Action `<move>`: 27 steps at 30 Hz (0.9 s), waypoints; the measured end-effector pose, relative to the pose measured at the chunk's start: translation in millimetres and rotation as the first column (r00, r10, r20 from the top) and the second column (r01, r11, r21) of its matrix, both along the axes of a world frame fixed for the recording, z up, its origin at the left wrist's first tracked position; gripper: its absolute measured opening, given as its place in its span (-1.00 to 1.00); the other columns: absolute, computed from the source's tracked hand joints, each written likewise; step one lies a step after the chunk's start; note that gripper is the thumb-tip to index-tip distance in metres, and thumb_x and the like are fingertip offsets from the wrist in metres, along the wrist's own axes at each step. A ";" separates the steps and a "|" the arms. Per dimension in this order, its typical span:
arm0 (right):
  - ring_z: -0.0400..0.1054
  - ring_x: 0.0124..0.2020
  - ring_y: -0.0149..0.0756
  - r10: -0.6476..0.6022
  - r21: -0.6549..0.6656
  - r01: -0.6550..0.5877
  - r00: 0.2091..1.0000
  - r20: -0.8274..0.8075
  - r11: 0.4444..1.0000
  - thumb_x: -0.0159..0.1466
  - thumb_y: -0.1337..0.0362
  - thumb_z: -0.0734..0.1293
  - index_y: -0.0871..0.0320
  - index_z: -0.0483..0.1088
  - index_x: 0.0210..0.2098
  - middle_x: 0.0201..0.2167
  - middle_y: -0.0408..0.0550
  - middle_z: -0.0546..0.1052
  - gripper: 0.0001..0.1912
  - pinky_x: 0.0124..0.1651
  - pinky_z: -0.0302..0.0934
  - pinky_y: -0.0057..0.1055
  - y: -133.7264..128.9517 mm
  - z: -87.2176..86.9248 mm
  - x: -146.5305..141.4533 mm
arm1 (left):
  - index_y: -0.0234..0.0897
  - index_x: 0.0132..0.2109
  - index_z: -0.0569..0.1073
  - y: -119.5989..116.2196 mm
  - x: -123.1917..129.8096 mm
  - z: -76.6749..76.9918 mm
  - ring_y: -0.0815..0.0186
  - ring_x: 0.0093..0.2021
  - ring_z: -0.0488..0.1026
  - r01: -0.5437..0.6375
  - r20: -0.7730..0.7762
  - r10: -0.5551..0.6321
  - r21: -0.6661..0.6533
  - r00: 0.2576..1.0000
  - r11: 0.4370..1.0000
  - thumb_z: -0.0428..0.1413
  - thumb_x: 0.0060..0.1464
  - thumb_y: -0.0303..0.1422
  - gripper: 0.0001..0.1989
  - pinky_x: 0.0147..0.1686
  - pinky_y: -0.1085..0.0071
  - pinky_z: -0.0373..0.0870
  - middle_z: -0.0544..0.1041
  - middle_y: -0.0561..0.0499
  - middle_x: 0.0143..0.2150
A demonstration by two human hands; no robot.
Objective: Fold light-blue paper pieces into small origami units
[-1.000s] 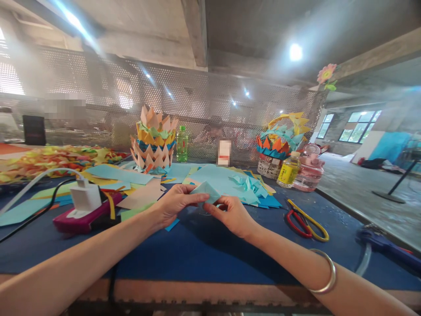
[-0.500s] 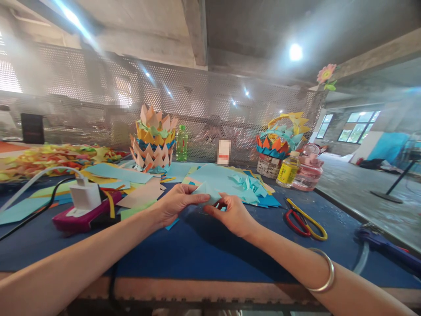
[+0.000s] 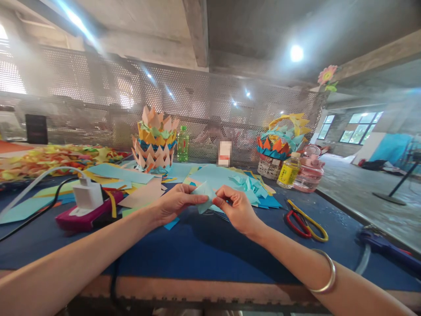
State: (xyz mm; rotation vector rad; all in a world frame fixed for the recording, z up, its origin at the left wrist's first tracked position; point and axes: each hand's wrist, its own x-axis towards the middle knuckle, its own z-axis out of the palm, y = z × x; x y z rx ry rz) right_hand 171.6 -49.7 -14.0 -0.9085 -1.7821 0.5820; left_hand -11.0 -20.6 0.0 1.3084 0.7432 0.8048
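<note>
A small folded piece of light blue paper (image 3: 204, 198) is held up above the front of the blue table. My left hand (image 3: 179, 202) pinches it from the left, thumb on top. From the right, my right hand (image 3: 236, 210) has thumb and forefinger closed on the paper's edge, with the other fingers curled. Just behind lie light blue paper sheets (image 3: 210, 174) and a cluster of folded light blue pieces (image 3: 251, 188). Scissors (image 3: 305, 221) with red and yellow handles rest to the right of my right hand.
A magenta power strip (image 3: 77, 219) with a white charger (image 3: 87, 195) sits at left. Paper-petal baskets (image 3: 154, 151) stand behind, beside a green bottle (image 3: 183, 145). At right are a yellow-labelled bottle (image 3: 288, 171), a pink jug (image 3: 308, 173) and a blue glue gun (image 3: 381, 243).
My right hand has turned and its fingers have drawn together at the paper's right edge. The paper now shows a flatter, pointed face. My left hand keeps its hold.
</note>
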 end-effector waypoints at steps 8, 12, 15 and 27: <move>0.18 -0.52 -0.46 0.064 -0.149 -0.060 0.998 0.021 0.987 0.14 0.14 0.30 0.21 0.40 -0.34 -0.48 -0.15 0.40 -0.76 -0.43 0.09 -0.51 1.5 -3.9 -2.5 | -0.39 -0.34 0.55 -2.6 -0.6 3.0 0.35 -0.47 0.44 -0.025 0.007 0.025 -0.006 1.000 1.000 0.28 -0.20 -0.33 -0.77 -0.40 0.45 0.32 0.56 -0.05 -0.45; 0.19 -0.52 -0.46 0.064 -0.085 -0.057 0.995 0.082 0.995 0.14 0.23 0.30 0.21 0.40 -0.45 -0.53 -0.17 0.39 -0.85 -0.40 0.10 -0.51 1.3 -3.9 -2.7 | -0.36 -0.44 0.55 -3.9 1.2 5.1 0.43 -0.55 0.38 -0.013 -0.013 0.013 -0.019 1.000 1.000 0.29 -0.22 -0.38 -0.85 -0.48 0.51 0.27 0.53 0.02 -0.54; 0.20 -0.52 -0.45 0.045 -0.068 -0.039 0.994 0.104 0.997 0.14 0.25 0.30 0.21 0.39 -0.48 -0.54 -0.17 0.39 -0.85 -0.40 0.10 -0.50 1.0 -3.4 -2.3 | -0.35 -0.42 0.56 -3.8 1.8 5.9 0.44 -0.55 0.38 -0.001 -0.033 0.000 -0.031 0.999 1.000 0.28 -0.20 -0.37 -0.86 -0.48 0.52 0.26 0.53 0.03 -0.54; 0.17 -0.55 -0.48 0.011 -0.177 -0.027 0.996 -0.093 0.984 0.14 0.13 0.30 0.16 0.34 -0.35 -0.49 -0.18 0.39 -0.78 -0.51 0.06 -0.50 -0.2 -2.0 -2.2 | -0.34 -0.35 0.50 3.0 1.3 -3.2 0.37 -0.37 0.45 0.032 -0.076 -0.026 0.081 0.997 0.996 0.24 -0.13 -0.28 -0.79 -0.32 0.46 0.31 0.54 -0.02 -0.41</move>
